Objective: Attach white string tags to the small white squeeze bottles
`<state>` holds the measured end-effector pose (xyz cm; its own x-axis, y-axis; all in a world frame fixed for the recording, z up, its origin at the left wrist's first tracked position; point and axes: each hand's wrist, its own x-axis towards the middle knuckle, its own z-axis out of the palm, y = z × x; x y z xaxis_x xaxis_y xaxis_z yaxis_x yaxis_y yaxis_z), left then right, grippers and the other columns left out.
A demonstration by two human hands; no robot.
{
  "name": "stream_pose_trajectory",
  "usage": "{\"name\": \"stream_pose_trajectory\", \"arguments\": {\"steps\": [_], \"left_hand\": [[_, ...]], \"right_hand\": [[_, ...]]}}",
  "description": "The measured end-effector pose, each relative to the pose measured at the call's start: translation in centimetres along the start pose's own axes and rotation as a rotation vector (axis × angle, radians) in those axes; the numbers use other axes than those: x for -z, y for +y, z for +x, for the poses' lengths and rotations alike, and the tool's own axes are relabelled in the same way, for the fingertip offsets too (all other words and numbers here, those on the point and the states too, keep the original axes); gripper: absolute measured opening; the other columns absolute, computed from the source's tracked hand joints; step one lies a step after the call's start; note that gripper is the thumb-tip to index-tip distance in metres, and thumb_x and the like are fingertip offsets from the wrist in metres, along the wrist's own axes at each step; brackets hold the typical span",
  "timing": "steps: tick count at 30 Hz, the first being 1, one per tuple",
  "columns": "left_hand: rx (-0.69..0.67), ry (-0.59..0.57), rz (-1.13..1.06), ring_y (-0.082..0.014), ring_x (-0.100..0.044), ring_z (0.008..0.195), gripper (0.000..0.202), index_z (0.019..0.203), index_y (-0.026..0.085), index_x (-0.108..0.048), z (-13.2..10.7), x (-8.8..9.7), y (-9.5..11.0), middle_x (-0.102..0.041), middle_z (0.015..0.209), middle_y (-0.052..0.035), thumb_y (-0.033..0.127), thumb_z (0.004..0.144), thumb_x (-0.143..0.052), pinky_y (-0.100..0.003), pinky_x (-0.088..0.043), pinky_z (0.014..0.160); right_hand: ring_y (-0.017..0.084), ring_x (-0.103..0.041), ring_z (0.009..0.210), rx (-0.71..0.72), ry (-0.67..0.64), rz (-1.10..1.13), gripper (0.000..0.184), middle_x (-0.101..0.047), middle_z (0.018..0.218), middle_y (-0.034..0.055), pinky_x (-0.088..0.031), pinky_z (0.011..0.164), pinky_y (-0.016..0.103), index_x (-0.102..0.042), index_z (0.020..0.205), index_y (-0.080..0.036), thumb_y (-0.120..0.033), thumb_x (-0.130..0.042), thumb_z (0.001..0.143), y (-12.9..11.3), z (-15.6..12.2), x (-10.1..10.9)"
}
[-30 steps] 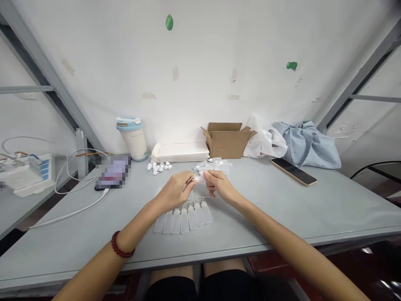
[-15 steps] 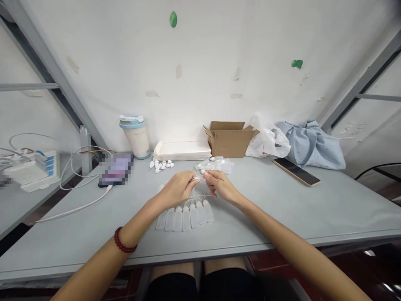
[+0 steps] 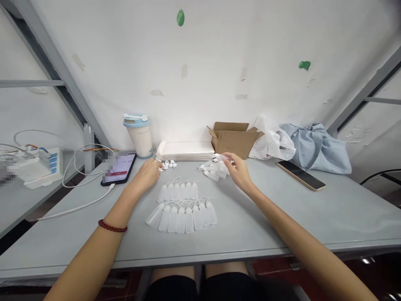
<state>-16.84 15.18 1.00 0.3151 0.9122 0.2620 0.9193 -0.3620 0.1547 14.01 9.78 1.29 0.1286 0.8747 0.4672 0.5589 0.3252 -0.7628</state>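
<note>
A bottle [image 3: 220,157] lies at the narrowly parted right hand [image 3: 238,170], the left hand [image 3: 148,173] meets white caps [image 3: 169,165], both grips unclear.

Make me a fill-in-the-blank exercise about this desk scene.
The ____ grip is at the small white pieces.
The lined-up bottles lie in ____ rows.
The cardboard box stands between the white stack and the white plastic ____.
The bracelet is dark ____.

Missing words: left; two; bag; red.
</note>
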Motion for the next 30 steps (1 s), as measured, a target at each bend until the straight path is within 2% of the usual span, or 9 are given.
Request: {"name": "stream_pose_trajectory", "arguments": {"steps": [2,5,10,13,15,18,20,23,30], "left_hand": [[0.001,-0.023,0.001,-0.0308,-0.058,0.093,0.028,0.094,0.014,-0.064,0.2,-0.7,-0.8,-0.062,0.093,-0.0162,0.016,0.076,-0.042,-0.038,-0.044,0.079],[-0.003,-0.057,0.013,-0.0274,-0.059,0.087,0.028,0.092,0.015,-0.063,0.3,-1.1,-0.7,-0.064,0.092,-0.0138,0.016,0.074,-0.042,-0.034,-0.045,0.074],[0.035,-0.135,0.001,-0.0267,-0.061,0.079,0.017,0.078,0.017,-0.062,0.3,-0.5,-0.2,-0.066,0.079,-0.0104,0.016,0.071,-0.046,-0.032,-0.043,0.069],[0.057,-0.080,-0.017,-0.0274,-0.061,0.080,0.019,0.083,0.016,-0.062,0.3,-0.2,-0.4,-0.066,0.080,-0.0113,0.018,0.073,-0.046,-0.033,-0.043,0.070],[0.079,-0.030,0.016,-0.0278,-0.060,0.084,0.022,0.090,0.015,-0.062,0.3,-0.1,-0.7,-0.065,0.085,-0.0123,0.020,0.074,-0.047,-0.034,-0.044,0.072],[0.106,-0.019,0.057,-0.0286,-0.060,0.091,0.025,0.095,0.015,-0.062,0.3,-0.2,-0.9,-0.064,0.094,-0.0139,0.024,0.075,-0.050,-0.034,-0.044,0.076],[0.114,-0.034,0.047,-0.0285,-0.060,0.092,0.027,0.096,0.014,-0.062,0.3,-0.3,-0.8,-0.064,0.096,-0.0139,0.025,0.075,-0.049,-0.033,-0.045,0.078],[0.094,-0.063,0.003,-0.0279,-0.061,0.089,0.027,0.095,0.014,-0.063,0.3,-0.5,-0.4,-0.065,0.093,-0.0131,0.023,0.075,-0.048,-0.033,-0.045,0.076],[0.069,-0.075,-0.045,-0.0264,-0.063,0.082,0.022,0.085,0.017,-0.065,0.4,-0.7,0.0,-0.068,0.083,-0.0094,0.024,0.072,-0.048,-0.031,-0.045,0.070]], "right_hand": [[0.021,-0.056,0.091,0.067,0.007,-0.110,0.030,-0.065,0.105,0.0107,-0.042,0.075,0.032,-0.061,0.101,-0.015,-0.034,-0.046,0.084,0.3,1.2,0.1],[0.022,-0.055,0.090,0.147,-0.036,-0.250,0.024,-0.066,0.100,0.0088,-0.041,0.077,0.033,-0.062,0.099,-0.017,-0.027,-0.050,0.081,0.6,3.1,-0.4],[0.024,-0.054,0.096,0.125,-0.137,-0.416,0.021,-0.067,0.101,0.0098,-0.038,0.083,0.037,-0.063,0.096,-0.015,-0.017,-0.050,0.079,1.3,4.2,-1.2],[0.026,-0.051,0.101,0.181,-0.096,-0.418,0.021,-0.065,0.104,0.0110,-0.037,0.086,0.038,-0.062,0.096,-0.015,-0.016,-0.047,0.081,1.0,2.5,-1.0],[0.025,-0.052,0.097,0.245,-0.107,-0.371,0.018,-0.065,0.099,0.0107,-0.038,0.084,0.038,-0.061,0.093,-0.016,-0.018,-0.047,0.081,0.0,0.9,-0.7],[0.021,-0.055,0.084,0.266,-0.297,-0.311,0.014,-0.064,0.086,0.0078,-0.040,0.074,0.033,-0.059,0.082,-0.018,-0.019,-0.045,0.082,-2.1,-1.7,-0.2],[0.017,-0.054,0.072,0.197,-0.460,-0.308,0.014,-0.062,0.076,0.0056,-0.039,0.064,0.028,-0.057,0.073,-0.018,-0.017,-0.045,0.080,-3.4,-3.1,0.3],[0.012,-0.045,0.053,0.097,-0.610,-0.346,0.015,-0.056,0.059,0.0017,-0.031,0.051,0.025,-0.053,0.064,-0.018,-0.015,-0.045,0.077,-4.8,-4.8,0.8],[0.008,-0.032,0.043,0.053,-0.721,-0.340,0.029,-0.046,0.045,-0.0006,-0.021,0.046,0.026,-0.041,0.046,-0.017,-0.020,-0.050,0.074,-5.7,-6.8,1.1]]}}
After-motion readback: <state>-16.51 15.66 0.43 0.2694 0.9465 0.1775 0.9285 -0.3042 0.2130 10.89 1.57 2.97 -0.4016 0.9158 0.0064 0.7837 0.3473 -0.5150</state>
